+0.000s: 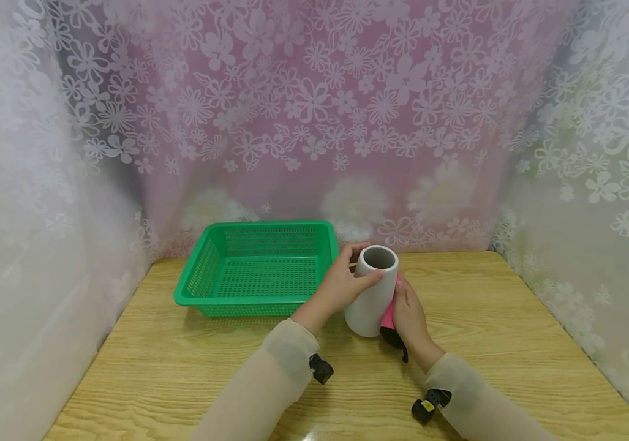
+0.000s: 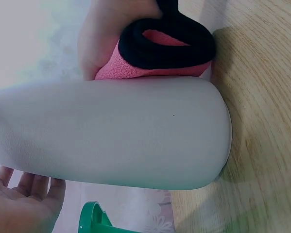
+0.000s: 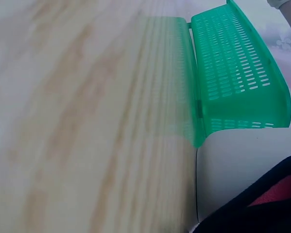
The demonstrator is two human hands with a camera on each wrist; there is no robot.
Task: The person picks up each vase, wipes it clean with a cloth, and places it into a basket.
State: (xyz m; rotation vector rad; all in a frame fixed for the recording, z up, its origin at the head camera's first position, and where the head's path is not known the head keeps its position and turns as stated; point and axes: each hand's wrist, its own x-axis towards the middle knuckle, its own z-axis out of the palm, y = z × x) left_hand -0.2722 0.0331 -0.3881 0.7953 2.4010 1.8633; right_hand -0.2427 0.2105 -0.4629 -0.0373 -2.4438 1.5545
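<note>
A white vase is gripped by the left hand, a pink cloth against it by the right hand. In the head view alone, the vase's opening is seen.

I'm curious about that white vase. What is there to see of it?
The white vase is tall and smooth, perhaps ceramic, with rounded sides, a thick rim and a wide round opening showing a grey inside. A tiny dark speck marks its side. It stands upright on the wooden table, right of the green basket in the head view. The left hand grips it near the top, while the right hand holds a pink cloth with black trim against its side.
</note>
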